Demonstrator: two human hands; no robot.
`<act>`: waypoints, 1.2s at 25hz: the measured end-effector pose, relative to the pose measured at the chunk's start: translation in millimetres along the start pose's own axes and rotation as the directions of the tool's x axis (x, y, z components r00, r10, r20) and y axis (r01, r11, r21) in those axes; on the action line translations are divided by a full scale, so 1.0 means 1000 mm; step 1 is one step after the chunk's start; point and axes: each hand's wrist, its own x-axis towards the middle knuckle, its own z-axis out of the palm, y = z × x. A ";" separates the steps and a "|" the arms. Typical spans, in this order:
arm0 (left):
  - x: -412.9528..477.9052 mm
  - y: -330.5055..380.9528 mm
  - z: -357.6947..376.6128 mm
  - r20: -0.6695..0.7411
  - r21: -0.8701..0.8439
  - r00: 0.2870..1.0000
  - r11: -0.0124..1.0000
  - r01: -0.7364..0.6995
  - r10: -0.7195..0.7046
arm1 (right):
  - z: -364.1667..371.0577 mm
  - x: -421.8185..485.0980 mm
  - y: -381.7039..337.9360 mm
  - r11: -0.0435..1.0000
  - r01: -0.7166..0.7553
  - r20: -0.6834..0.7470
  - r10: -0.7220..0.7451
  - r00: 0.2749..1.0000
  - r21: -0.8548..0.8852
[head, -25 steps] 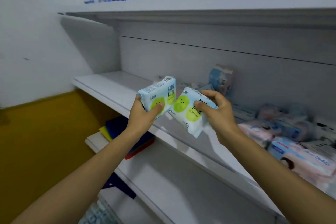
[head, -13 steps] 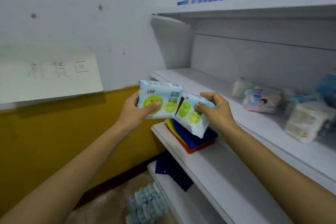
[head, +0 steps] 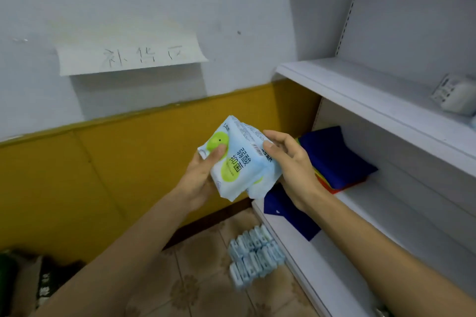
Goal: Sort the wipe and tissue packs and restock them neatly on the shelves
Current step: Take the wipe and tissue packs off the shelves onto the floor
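Observation:
Two light-blue wipe packs with green circles are held stacked in front of me, left of the shelf unit. The front pack faces me; my left hand grips it with the thumb on the upper green circle. The second pack lies behind it, and my right hand holds its right side, fingers curled over the top edge. A white pack lies on the upper shelf at the right.
Folded blue, red and yellow cloths sit on the middle shelf. A bundle of blue-white tissue packs lies on the tiled floor beside the lowest shelf. A paper sign hangs on the white and yellow wall. Dark items sit at bottom left.
My view has swung left and down, away from the stocked shelf. The two packs, held side by side before, have come together into one stack between my hands.

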 end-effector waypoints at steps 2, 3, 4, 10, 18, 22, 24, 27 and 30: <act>0.018 -0.020 0.003 0.157 -0.194 0.980 0.969 0.154 -0.124 | -0.006 0.014 0.021 0.999 -0.032 0.007 0.032 0.999 -0.006; 0.029 -0.032 0.003 0.147 -0.220 0.976 0.957 0.188 -0.158 | -0.013 0.026 0.035 0.998 -0.065 0.020 0.065 0.998 -0.024; 0.040 -0.041 0.002 0.113 -0.214 0.979 0.958 0.190 -0.169 | -0.021 0.039 0.048 0.993 -0.109 0.045 0.111 0.993 -0.053; 0.109 -0.052 -0.027 -0.035 -0.030 0.990 0.990 0.135 -0.136 | -0.041 0.119 0.106 0.918 -0.361 0.327 0.397 0.858 -0.165; 0.192 -0.080 -0.056 -0.181 -0.055 0.933 0.951 0.305 -0.310 | -0.036 0.195 0.152 0.889 -0.450 0.280 0.456 0.845 -0.090; 0.215 -0.109 -0.076 -0.171 -0.061 0.892 0.909 0.413 -0.418 | -0.034 0.201 0.194 0.813 -0.576 0.268 0.575 0.773 -0.083; 0.228 -0.132 -0.099 -0.139 -0.069 0.865 0.876 0.477 -0.482 | -0.026 0.198 0.228 0.792 -0.611 0.232 0.597 0.768 -0.013; 0.249 -0.187 -0.145 -0.211 0.006 0.840 0.859 0.512 -0.500 | -0.010 0.186 0.307 0.756 -0.654 0.008 0.654 0.757 0.015; 0.262 -0.268 -0.210 -0.508 0.046 0.620 0.700 0.712 -0.598 | 0.018 0.161 0.406 0.630 -0.777 -0.255 0.752 0.608 0.005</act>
